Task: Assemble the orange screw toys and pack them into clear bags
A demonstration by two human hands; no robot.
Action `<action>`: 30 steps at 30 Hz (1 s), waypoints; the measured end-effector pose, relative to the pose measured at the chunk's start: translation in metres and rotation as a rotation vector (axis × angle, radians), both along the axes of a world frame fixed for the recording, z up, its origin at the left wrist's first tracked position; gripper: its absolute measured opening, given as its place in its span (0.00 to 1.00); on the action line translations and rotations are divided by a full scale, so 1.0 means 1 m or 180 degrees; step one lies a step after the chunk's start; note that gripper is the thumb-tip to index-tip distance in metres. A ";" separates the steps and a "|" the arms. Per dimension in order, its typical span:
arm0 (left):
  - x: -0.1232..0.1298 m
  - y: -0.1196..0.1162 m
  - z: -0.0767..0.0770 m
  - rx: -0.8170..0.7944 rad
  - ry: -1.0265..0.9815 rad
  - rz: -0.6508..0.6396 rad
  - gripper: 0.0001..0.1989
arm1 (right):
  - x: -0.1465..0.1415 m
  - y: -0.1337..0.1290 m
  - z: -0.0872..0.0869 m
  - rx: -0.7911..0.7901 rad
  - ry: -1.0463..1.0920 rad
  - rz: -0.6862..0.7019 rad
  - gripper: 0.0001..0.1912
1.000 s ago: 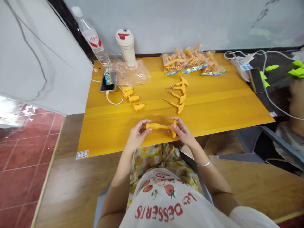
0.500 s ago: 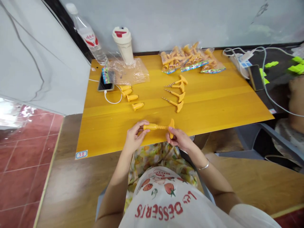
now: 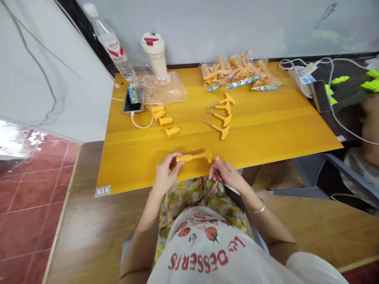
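Observation:
My left hand (image 3: 167, 173) grips the capped end of a yellow plastic T-handled screw (image 3: 192, 157), which points to the right across the table's near edge. My right hand (image 3: 225, 172) is just below the T-bar, fingers apart, holding nothing. Three more yellow screws (image 3: 220, 116) lie side by side ahead of my hands, with bare threaded shafts. To their left stand several yellow plastic caps (image 3: 162, 121) in a short line. Several clear bags of yellow parts (image 3: 239, 75) lie at the back of the yellow wooden table (image 3: 266, 130).
A phone (image 3: 133, 101) on a charging cable, a clear plastic sheet (image 3: 174, 92), a white cup (image 3: 154, 53) and a water bottle (image 3: 111, 43) stand at the back left. A power strip (image 3: 299, 79) and cables lie at the right. A wall borders the left.
My right hand has let go of the T-bar and moved down and to the right. The screw has swung flatter in my left hand, its T-bar now lower on the table.

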State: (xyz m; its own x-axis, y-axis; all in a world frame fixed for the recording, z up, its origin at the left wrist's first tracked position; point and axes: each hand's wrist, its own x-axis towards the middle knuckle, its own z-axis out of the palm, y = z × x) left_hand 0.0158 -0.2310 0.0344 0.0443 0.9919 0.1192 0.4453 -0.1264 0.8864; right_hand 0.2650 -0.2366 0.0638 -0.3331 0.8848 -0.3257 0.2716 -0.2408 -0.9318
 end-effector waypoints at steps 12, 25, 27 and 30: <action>0.010 -0.006 -0.002 0.0074 -0.0367 -0.0065 0.12 | 0.007 0.010 -0.001 0.1921 -0.1098 -0.0116 0.13; 0.002 -0.006 0.008 0.0562 0.0357 -0.0342 0.10 | -0.002 0.009 0.002 -0.0195 0.0362 -0.0123 0.25; -0.004 -0.006 0.011 0.0556 0.0555 -0.0284 0.11 | 0.005 0.013 0.003 0.0198 -0.0166 -0.0178 0.27; -0.012 -0.007 0.012 0.0530 0.0752 -0.0302 0.10 | 0.021 0.028 0.004 0.1374 -0.1371 -0.0648 0.23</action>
